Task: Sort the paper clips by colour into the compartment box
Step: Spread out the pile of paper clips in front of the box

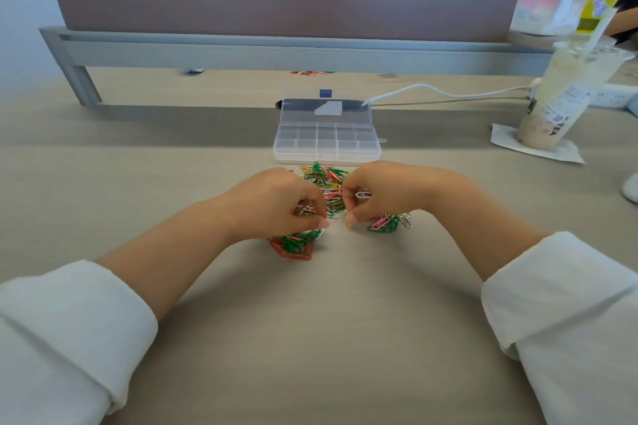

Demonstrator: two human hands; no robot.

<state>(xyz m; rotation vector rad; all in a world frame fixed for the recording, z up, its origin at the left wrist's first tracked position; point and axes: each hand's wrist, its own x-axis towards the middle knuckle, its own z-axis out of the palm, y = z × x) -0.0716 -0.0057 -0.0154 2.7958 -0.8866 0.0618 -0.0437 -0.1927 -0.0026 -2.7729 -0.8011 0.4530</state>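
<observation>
A pile of mixed paper clips (328,183) in green, red, pink, yellow and white lies on the desk between my hands. Just beyond it stands the clear compartment box (286,148), lid open and tipped back; its compartments look empty. My left hand (276,203) sits on the left of the pile, its curled fingers and thumb pinching clips, with red and green clips (293,247) under it. On the right side, my right hand (383,190) grips white clips (362,194) in its curled fingers, and a yellow clip (348,225) shows at its thumb tip.
A milk tea cup (562,97) with a straw stands on a napkin at the right. A white cable (431,90) runs behind the box. A grey partition rail (276,52) crosses the back. Another person sits at the far right with snack bags (566,0).
</observation>
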